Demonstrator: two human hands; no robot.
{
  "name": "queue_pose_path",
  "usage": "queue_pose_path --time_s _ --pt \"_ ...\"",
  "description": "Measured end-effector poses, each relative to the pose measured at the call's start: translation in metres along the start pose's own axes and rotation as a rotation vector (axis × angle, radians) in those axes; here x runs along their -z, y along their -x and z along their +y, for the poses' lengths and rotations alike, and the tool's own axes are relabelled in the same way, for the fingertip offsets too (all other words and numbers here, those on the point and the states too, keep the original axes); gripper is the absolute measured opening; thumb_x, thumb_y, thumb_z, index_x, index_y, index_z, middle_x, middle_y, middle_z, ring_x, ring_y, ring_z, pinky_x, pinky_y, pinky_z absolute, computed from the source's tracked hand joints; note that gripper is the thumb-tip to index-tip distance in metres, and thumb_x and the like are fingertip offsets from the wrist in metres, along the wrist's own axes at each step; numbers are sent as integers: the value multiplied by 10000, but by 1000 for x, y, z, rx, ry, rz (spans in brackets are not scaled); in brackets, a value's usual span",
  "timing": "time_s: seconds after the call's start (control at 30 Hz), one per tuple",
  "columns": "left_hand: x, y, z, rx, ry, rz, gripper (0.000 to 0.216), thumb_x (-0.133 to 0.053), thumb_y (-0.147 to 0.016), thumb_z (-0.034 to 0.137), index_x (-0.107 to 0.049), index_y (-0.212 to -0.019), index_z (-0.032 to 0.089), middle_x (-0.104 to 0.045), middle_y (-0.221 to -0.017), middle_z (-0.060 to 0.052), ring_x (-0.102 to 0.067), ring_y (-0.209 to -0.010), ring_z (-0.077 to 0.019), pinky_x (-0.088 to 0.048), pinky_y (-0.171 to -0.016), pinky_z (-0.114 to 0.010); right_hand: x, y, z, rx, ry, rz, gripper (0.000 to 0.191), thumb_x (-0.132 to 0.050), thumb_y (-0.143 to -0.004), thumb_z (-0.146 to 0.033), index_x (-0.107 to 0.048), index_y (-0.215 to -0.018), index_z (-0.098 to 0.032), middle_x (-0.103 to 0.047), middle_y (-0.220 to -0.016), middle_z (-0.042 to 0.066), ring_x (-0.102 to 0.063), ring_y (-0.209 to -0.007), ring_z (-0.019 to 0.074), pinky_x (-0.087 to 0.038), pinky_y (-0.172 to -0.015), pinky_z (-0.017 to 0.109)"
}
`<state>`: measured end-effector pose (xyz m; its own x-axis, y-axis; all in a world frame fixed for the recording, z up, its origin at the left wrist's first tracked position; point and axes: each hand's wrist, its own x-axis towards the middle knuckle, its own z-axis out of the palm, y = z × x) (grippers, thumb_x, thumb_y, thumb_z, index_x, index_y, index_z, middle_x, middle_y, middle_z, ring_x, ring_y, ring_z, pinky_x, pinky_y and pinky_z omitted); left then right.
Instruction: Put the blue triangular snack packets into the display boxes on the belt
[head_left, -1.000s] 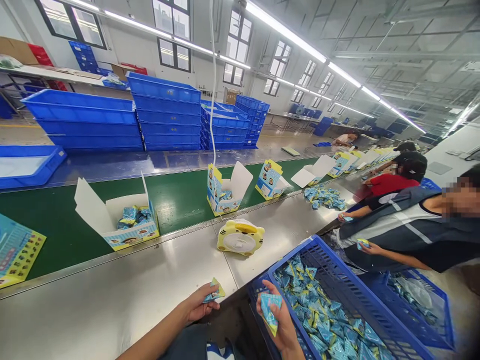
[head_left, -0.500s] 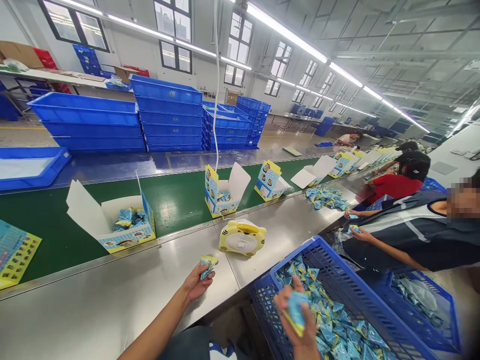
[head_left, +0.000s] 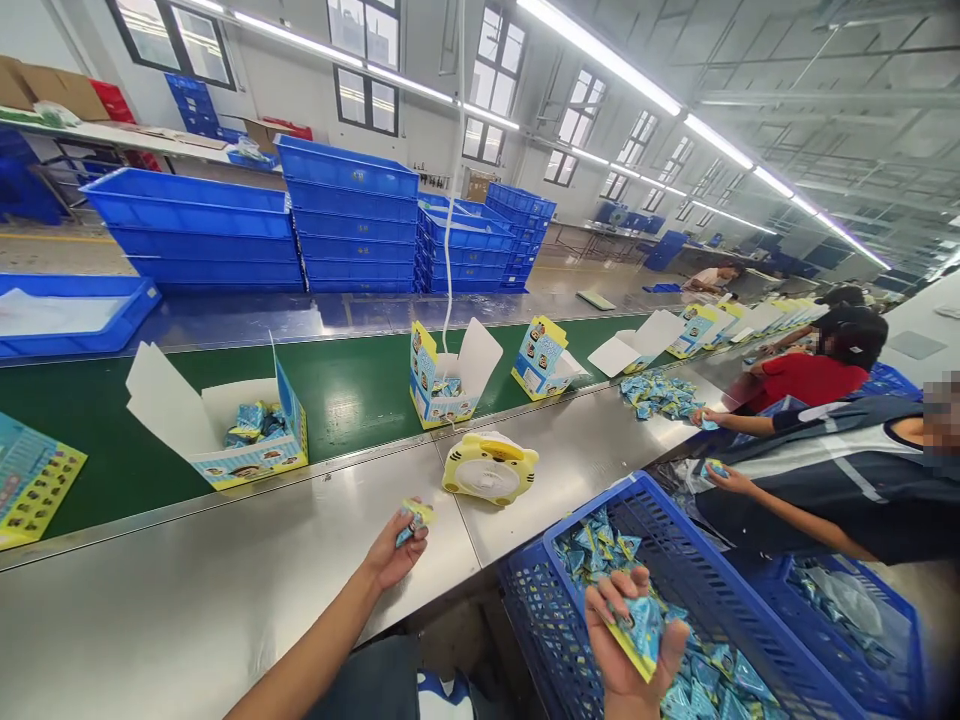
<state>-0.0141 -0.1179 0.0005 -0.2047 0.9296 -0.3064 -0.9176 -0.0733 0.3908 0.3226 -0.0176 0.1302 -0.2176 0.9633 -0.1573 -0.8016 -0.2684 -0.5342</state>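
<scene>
Over the metal worktop, my left hand [head_left: 397,548] is closed around a small blue-and-yellow foil packet [head_left: 415,518]. My right hand [head_left: 624,640] has its palm turned up above the blue crate [head_left: 671,515], its fingers curled round another triangular packet [head_left: 641,632]. That crate is filled with many similar packets [head_left: 701,680]. A yellow-and-white animal-faced fan [head_left: 491,470] stands on the worktop beyond my left hand. Open printed cartons sit on the green belt: one at the left [head_left: 251,460] and one in the middle [head_left: 450,400] have packets inside.
A flat printed carton [head_left: 37,485] lies at the belt's left end. Stacked blue bins [head_left: 349,220] stand beyond it. A loose packet pile [head_left: 660,394] lies on the worktop at right. A co-worker [head_left: 817,460] at right holds packets, beside another crate [head_left: 900,610].
My right hand has shifted right with its packet and shows sharper now. My left hand keeps its packet, nearly in place. The co-worker's hands have moved apart. The view has swung slightly.
</scene>
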Motion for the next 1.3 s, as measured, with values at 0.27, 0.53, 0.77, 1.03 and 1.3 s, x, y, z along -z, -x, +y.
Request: queue_pose_path --time_s 0.27,0.53,0.77,1.03,1.3 --pt "-13 -7 29 -57 142 -103 495 -928 -738 323 -687 -1166 264 -727 -1219 -67 -630 -698 -88 -511 -565 -188 27 13 66 -279 482 -125 626 -882 -652 -611 -721 -1134 -246 -677 -879 26 -564 -628 135 -404 -580 285" --pt "-9 7 -37 330 -258 -262 592 -891 -657 60 -687 -1188 223 -742 -984 -61 -737 -664 -166 -449 -479 -173 -5 -5 2 -86 -26 28 754 -963 -528 -580 -677 -1150 -263 -444 -800 -51 -359 -560 80 -410 -468 233" --pt "-16 0 12 115 20 -226 529 -844 -824 293 -622 -1303 322 -703 -1336 -68 -768 -893 -199 -580 -748 -297 -1 12 41 -423 492 -250 609 -887 -639 -573 -733 -1126 -243 -555 -748 2 -492 -588 142 -370 -562 300" --pt "-27 16 -23 264 61 -429 482 -830 -819 513 -660 -1203 276 -684 -955 12 -742 -889 -183 -559 -840 -335 -26 -3 -6 -43 36 5 670 -916 -559 -650 -679 -1031 -239 -273 -695 -96 -160 -551 68 -266 -480 234" --pt "-16 14 -25 290 -3 -355 381 -860 -795 468 -698 -1028 214 -630 -798 2 -665 -768 -151 -549 -755 -291 -32 -3 -38 150 -23 -40 578 -893 -635 -641 -660 -1006 -264 -222 -630 -120 -79 -530 77 -193 -452 252"
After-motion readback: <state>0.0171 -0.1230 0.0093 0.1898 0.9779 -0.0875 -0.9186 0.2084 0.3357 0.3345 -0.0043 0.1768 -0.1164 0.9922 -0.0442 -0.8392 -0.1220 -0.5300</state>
